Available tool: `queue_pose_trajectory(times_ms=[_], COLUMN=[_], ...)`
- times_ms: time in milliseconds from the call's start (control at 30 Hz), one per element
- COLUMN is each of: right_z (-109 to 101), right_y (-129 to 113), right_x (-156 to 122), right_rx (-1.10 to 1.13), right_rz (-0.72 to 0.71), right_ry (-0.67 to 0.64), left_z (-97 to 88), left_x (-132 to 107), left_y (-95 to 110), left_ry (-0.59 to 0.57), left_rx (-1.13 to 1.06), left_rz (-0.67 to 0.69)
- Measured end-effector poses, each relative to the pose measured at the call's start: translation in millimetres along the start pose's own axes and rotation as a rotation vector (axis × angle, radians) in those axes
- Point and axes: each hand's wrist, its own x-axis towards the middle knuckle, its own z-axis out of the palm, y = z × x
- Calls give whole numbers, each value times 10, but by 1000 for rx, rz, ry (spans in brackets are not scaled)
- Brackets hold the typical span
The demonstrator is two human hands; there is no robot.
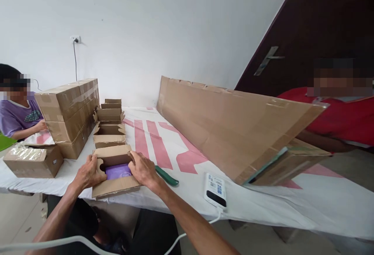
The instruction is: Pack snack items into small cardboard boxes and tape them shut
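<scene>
A small open cardboard box (117, 187) lies at the table's near edge with a purple item (118, 170) inside it. My left hand (87, 173) grips the box's left side flap, fingers curled over the edge. My right hand (143, 169) presses on the box's right side, fingers bent down over the rim beside the purple item. A green-handled tool (166, 176) lies on the table just right of my right hand.
Three more small open boxes (109, 133) line up behind. Stacked sealed cartons (71, 115) and a taped carton (33, 160) stand left, near a person in purple. A long cardboard sheet (233, 126) leans right, by a person in red. A white power bank (215, 189) with cable lies near the edge.
</scene>
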Motion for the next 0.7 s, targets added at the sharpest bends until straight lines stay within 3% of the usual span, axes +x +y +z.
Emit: queue_pose_trajectory(times_ms=[133,267,400,533,600,700], right_z=[-23,23,-71,-192,-184,-119], right_y=[443,679,502,211,130,91], right_x=[17,-61,-125,-91,-64,-27], right_rx=[134,37,-200,-307,-351,-388], right_rz=[29,8,-193,-426,-469,-420], right_ry=[41,103,145,-66,-182,-266], left_z=[67,105,196,219,218,240], left_x=[-59,-93,-141,-222,-246,-243], left_y=[-98,-422,-612,-650,-657,-656], left_ry=[90,212,248,110,70,22], left_rx=[-304,-660,-648,-596,-641,-711], left_rz=[66,-88,-41,69,114,156])
